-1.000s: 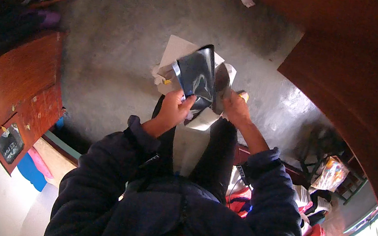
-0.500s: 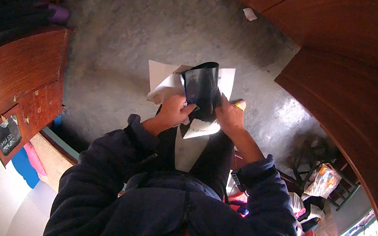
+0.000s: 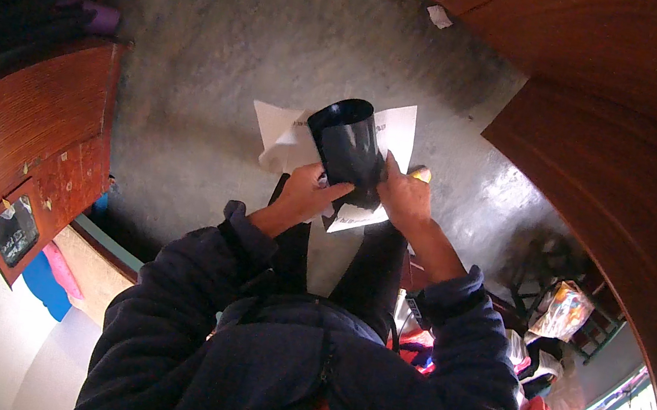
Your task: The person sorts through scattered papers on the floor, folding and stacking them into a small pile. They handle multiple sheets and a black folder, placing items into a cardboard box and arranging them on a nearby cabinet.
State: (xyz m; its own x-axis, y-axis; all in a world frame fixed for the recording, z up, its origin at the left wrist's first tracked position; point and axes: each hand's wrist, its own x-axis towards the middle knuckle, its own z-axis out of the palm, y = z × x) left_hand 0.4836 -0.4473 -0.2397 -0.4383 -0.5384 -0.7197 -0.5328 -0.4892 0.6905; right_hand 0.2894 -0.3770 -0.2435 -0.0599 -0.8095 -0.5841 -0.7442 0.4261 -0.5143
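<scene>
Above my lap, both hands hold a glossy black sheet [image 3: 352, 154] curled into a short tube, its round open end facing away from me. My left hand [image 3: 301, 199] pinches its lower left side, thumb across the front. My right hand [image 3: 405, 199] grips the lower right side, thumb pointing up along it. Behind the tube spreads a white printed paper [image 3: 398, 130], its corners sticking out left, right and below. Whether paper and black sheet are joined is hidden by the hands. Just beyond my right hand shows a small yellow thing [image 3: 422, 173], kind unclear.
A wooden cabinet [image 3: 28, 155] stands at left. Large reddish-brown wooden furniture [image 3: 614, 157] fills the right. A paper scrap [image 3: 439, 17] lies on the concrete floor [image 3: 227, 32]. At lower right a plastic bag [image 3: 562, 312] sits by a dark stool and piled cloth.
The black sheet has become rounder, with a wider opening, and leans more to the left. The paper's right part has shifted slightly outward and up. Both hands keep their hold.
</scene>
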